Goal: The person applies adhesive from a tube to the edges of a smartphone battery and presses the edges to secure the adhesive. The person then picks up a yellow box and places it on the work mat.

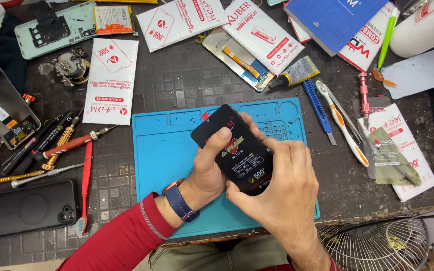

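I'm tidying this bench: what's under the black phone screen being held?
Below the black screen panel, held by the left hand and right hand, lies the blue work mat. The mat directly beneath is hidden by panel and hands.

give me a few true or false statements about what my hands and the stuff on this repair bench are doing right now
1. Both hands hold a black phone display panel over the blue work mat. True.
2. The left hand is bare at the wrist. False: it wears a blue-strapped watch.
3. A black phone case lies left of the mat. True.
4. The right hand holds the red-handled screwdriver. False: that lies on the bench, left of the mat.
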